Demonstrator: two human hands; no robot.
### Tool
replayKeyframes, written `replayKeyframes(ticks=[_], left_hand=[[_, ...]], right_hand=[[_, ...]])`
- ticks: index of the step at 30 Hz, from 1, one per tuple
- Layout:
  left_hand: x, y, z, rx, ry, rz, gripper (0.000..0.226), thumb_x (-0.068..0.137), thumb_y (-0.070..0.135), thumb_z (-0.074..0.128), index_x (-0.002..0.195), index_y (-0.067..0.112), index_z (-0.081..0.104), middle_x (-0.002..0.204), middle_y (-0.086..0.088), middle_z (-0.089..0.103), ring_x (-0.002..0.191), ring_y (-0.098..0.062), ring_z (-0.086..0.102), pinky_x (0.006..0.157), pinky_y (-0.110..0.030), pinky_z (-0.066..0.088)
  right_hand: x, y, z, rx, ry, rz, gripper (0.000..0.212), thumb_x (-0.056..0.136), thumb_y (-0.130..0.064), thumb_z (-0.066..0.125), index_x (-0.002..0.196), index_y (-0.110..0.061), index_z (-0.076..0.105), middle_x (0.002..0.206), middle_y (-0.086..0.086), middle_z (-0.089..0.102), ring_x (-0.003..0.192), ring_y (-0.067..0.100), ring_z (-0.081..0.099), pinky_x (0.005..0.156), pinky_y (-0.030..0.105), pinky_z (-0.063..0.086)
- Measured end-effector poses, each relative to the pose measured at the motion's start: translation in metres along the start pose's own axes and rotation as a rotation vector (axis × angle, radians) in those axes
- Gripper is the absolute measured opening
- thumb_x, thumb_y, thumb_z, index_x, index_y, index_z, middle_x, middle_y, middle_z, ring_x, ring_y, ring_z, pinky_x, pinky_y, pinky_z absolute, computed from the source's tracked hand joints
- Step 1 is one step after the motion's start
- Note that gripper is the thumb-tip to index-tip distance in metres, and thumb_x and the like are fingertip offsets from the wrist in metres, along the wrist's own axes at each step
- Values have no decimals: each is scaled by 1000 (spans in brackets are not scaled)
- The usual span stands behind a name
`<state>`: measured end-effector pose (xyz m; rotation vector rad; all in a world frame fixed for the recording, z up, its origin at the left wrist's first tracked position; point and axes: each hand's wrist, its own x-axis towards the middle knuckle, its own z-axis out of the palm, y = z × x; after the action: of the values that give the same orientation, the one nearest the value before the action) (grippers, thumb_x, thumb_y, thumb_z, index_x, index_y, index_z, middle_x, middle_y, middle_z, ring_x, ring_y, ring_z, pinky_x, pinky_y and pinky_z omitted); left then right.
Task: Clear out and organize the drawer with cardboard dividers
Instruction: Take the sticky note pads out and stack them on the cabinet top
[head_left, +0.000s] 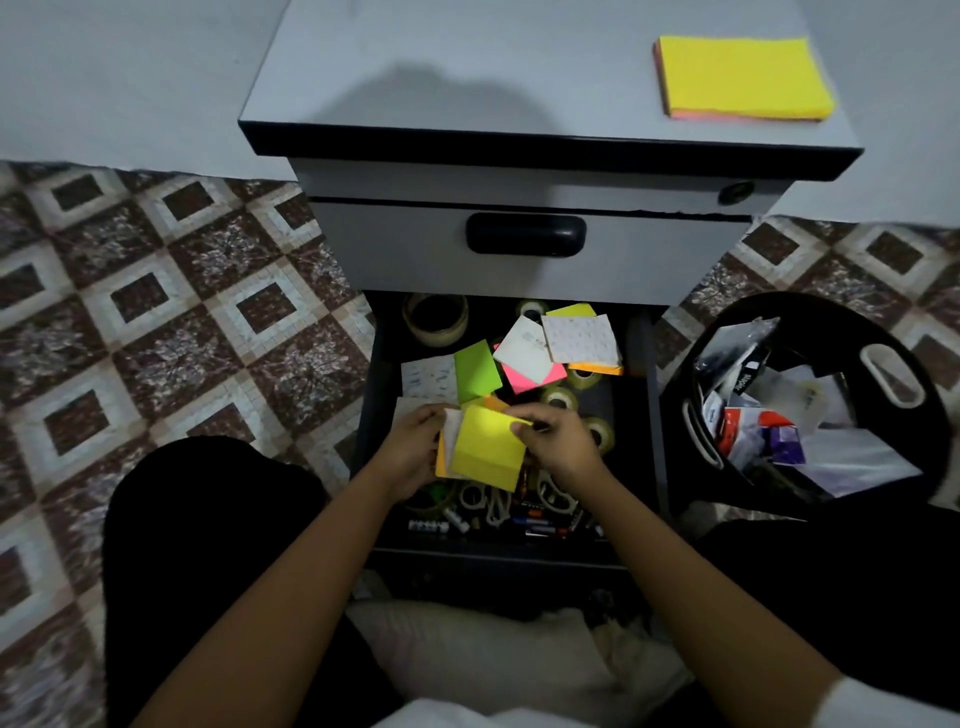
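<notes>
The lower drawer (636, 364) of a grey cabinet stands pulled open below me. Over its middle I hold a stack of sticky note pads (485, 449), yellow on top with orange and white beneath. My left hand (415, 447) grips the stack's left edge. My right hand (558, 444) pinches its upper right corner. Loose pads lie further back in the drawer: green (477, 370), pink (535, 378), white (579, 338). Tape rolls (436, 319) sit at the back and right side. Scissors and pens (519, 512) crowd the front.
A yellow pad stack (743, 78) lies on the cabinet top (467, 67). The upper drawer with a black handle (525, 235) is closed. A black basket (883, 358) holding packets stands on the right. Patterned tile floor (156, 312) lies to the left. My knees flank the drawer.
</notes>
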<state>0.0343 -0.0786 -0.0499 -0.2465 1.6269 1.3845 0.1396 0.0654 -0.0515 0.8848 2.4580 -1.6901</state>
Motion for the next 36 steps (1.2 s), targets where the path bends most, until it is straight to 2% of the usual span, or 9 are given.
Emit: replayKeyframes(ticks=[4,8,12,15,19,24,27,31,36], left_hand=[[-2,-5,-4,191,16,15,32,98,15,47,128,5,48,127,-18,53,108,-34,56,93,-47,48],[0,-11,-16,404,96,58,35,97,6,46,132,6,44,130,-18,48,105,-30,50,86,-41,43],[2,-13,-24,520,120,67,41,98,4,40,139,7,37,119,-12,48,79,-15,47,74,-31,39],[3,-16,-25,537,121,67,43,97,2,38,139,6,35,101,-2,46,69,-6,40,58,-26,36],[3,-16,-25,551,131,72,44,96,1,38,139,6,36,99,-2,45,69,-9,41,57,-25,34],[5,-17,-22,508,189,81,22,95,-1,40,110,15,37,81,4,40,67,-11,39,71,-25,32],[6,-18,-22,526,208,95,16,95,0,39,92,16,42,78,2,40,78,-21,42,71,-27,31],[5,-14,-18,510,217,128,25,96,1,36,86,22,45,77,1,42,64,-12,38,67,-28,32],[2,-7,-6,260,168,79,35,98,3,36,132,3,44,120,-15,50,100,-30,50,86,-44,47]], right_hand=[[5,0,27,-69,4,70,27,91,-12,60,117,-8,65,123,12,63,111,25,58,86,22,43],[11,2,38,-138,155,128,28,93,-10,55,119,-3,62,105,22,65,71,19,57,52,19,33],[26,14,44,-170,201,211,22,90,-13,58,100,6,64,96,28,62,94,41,57,63,28,28],[37,15,46,-251,142,236,23,88,-13,60,99,7,62,99,29,61,94,40,57,64,31,33],[43,2,42,-199,188,245,21,89,-13,60,103,3,62,103,25,62,97,36,57,67,28,33],[40,-9,33,-110,203,255,10,94,-6,49,90,-6,39,70,7,47,81,34,51,61,32,28],[29,-9,20,-108,305,196,9,94,-6,47,98,1,48,90,24,60,90,37,56,65,38,35],[14,-10,2,17,382,151,20,96,-15,48,108,-1,57,93,15,60,86,29,55,56,27,30],[3,-14,13,311,406,212,24,95,-11,52,111,4,60,108,15,60,98,20,50,63,23,32]])
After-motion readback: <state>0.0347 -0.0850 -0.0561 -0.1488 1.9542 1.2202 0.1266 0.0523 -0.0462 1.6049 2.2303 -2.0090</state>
